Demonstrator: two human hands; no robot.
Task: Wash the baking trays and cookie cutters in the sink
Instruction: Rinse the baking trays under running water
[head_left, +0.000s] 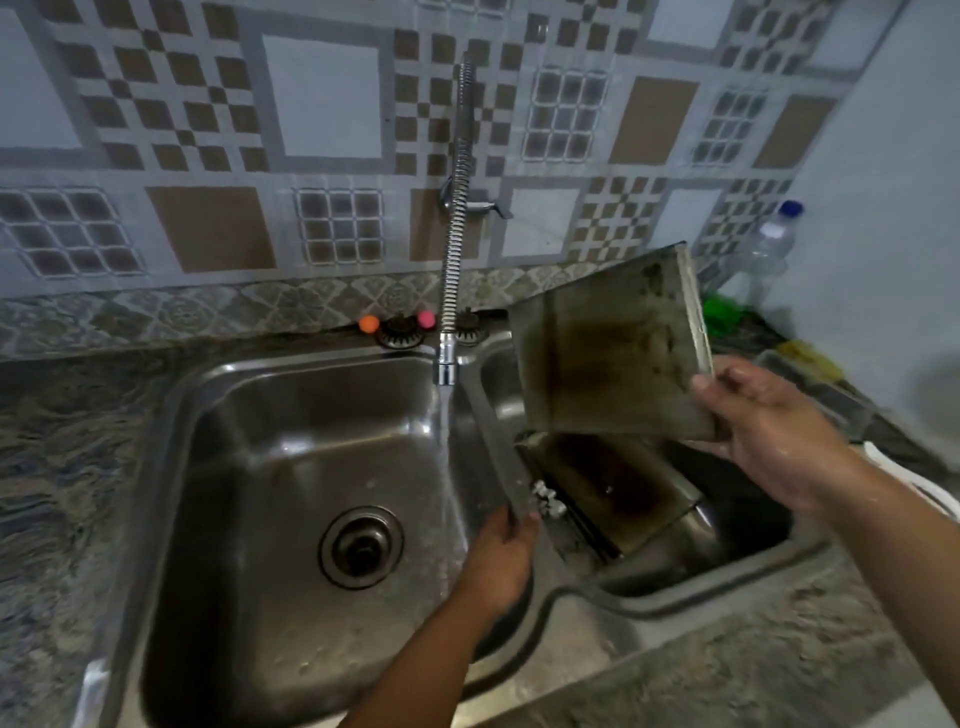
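Over right basin: stained tray (613, 358), tilted
Right hand (774, 431): grip pinching its corner
Left hand (498, 561): grip clasping edge-on tray (498, 457)

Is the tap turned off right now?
No, water runs from the tap into the left basin, past the left hand.

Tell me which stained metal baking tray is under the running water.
The edge-on metal tray held by the left hand; the right hand lifts another clear, a third lies in the right basin.
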